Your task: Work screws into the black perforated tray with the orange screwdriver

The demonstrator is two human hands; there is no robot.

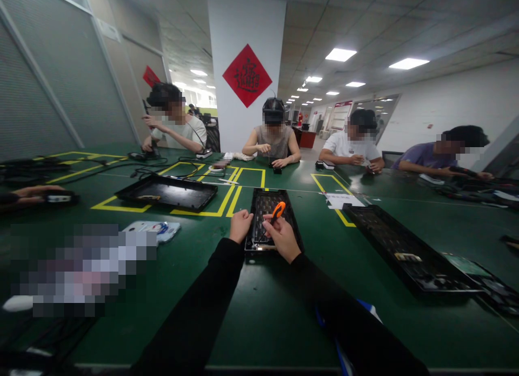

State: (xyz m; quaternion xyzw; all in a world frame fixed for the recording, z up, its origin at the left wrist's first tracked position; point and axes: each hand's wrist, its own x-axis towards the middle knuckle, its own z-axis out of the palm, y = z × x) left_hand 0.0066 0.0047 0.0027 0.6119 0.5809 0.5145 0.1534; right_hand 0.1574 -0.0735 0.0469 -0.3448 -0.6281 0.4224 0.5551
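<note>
One red diamond-shaped paper sign [247, 76] on the white pillar [219, 19] at the far side has the only writing that stands out: dark brush-style Chinese characters packed into one block, and I won't swear to a reading. Right below it is the bench, a green table [292, 332] with yellow tape lines [117, 208]. Right hand [283, 236] is closed on an orange-handled tool [278, 210], handle up, over a long black shallow casing [259, 254] sitting dead centre on the near side. Left hand [240, 225] is curled up just beside the casing's left edge; can't tell if it's actually gripping the rim. Another black casing with a glossy inside [182, 195] lies farther off to the left, and a longer black casing [450, 292] is over on the right. Near that one's far end there's a white paper sheet [344, 200] with marks on it, way too small to read. No brand I can make out on the tool.
</note>
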